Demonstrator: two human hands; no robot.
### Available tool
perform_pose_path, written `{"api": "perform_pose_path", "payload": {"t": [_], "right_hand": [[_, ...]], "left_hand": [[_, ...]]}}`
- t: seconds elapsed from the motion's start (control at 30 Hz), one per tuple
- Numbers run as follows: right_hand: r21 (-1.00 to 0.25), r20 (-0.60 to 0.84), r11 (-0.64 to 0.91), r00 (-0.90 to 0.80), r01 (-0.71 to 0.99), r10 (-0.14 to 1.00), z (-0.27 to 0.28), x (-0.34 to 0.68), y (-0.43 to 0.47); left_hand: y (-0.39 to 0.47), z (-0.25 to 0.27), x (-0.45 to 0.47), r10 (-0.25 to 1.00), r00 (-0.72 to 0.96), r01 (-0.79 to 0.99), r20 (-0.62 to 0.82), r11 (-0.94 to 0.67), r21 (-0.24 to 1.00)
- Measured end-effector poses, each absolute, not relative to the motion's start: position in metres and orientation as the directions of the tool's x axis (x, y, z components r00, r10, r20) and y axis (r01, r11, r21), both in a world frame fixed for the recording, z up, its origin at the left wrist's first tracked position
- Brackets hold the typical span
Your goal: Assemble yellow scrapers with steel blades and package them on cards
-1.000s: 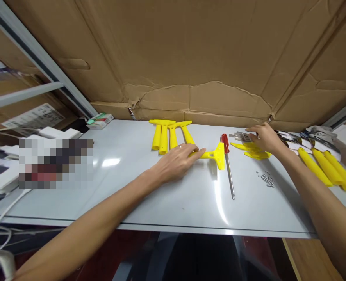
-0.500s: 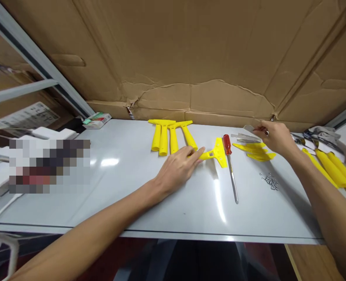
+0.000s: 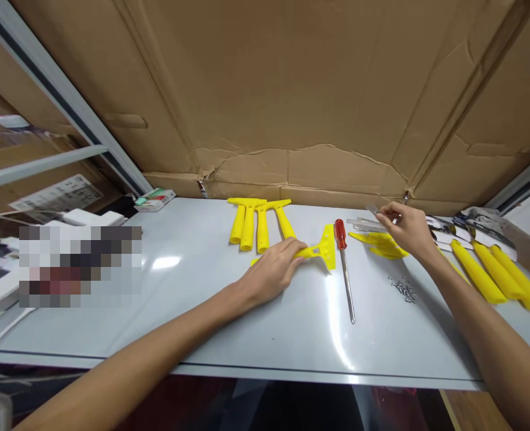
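My left hand (image 3: 274,269) is closed around the handle of a yellow scraper (image 3: 328,248), whose wide head points right. Between the fingers of my right hand (image 3: 406,226) is a thin, shiny blade (image 3: 373,211), pinched by one end. Below it lie more flat blades (image 3: 364,224) in a small pile, with flat yellow pieces (image 3: 384,245) just in front. A screwdriver (image 3: 340,233) with a red handle rests right of the scraper head. Small screws (image 3: 404,291) are heaped nearer the table's front.
Several yellow scraper handles (image 3: 248,227) lie behind my left hand. More yellow handles (image 3: 480,272) are at the right, by packaged items. A small box (image 3: 155,200) stands at the back left. White power strips (image 3: 90,217) sit on the left. Cardboard (image 3: 292,90) walls the back.
My right hand has drawn slightly back from the blade pile, with a blade in its fingers. My left hand still grips the scraper, its fingers now more curled. The view has tilted slightly.
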State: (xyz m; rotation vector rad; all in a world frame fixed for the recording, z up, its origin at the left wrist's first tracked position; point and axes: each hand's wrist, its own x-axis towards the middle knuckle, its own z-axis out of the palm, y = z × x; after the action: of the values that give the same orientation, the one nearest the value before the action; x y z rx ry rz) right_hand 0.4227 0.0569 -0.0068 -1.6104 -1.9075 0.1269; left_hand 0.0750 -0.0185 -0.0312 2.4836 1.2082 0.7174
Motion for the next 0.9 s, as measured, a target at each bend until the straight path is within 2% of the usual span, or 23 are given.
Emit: {"api": "perform_pose_path", "payload": {"t": [0.07,0.1,0.17,0.37,0.63,0.9], "right_hand": [[-0.778,0.305,0.278,-0.048,0.563,0.951,-0.003,0.401,0.038],[-0.877,0.245,0.26,-0.091,0.404,0.965,-0.003,0.39,0.028],[-0.946,0.172,0.218,-0.197,0.24,0.965,-0.007,0.368,0.012],[-0.966,0.13,0.179,-0.246,0.189,0.961,-0.018,0.333,-0.007],[-0.946,0.099,0.166,-0.241,0.277,0.966,-0.027,0.323,-0.017],[-0.889,0.155,0.227,-0.205,0.397,0.966,-0.032,0.311,-0.031]], "left_hand": [[-0.015,-0.02,0.081,0.835,0.506,0.677,0.216,-0.54,0.5],[-0.012,-0.015,0.085,0.849,0.492,0.693,0.193,-0.516,0.503],[-0.009,-0.009,0.092,0.855,0.474,0.712,0.212,-0.513,0.48],[-0.016,-0.024,0.094,0.831,0.442,0.776,0.339,-0.543,0.321],[-0.027,-0.04,0.085,0.724,0.553,0.637,0.413,-0.686,0.351],[-0.036,-0.042,0.093,0.777,0.421,0.666,0.469,-0.615,0.422]]}}
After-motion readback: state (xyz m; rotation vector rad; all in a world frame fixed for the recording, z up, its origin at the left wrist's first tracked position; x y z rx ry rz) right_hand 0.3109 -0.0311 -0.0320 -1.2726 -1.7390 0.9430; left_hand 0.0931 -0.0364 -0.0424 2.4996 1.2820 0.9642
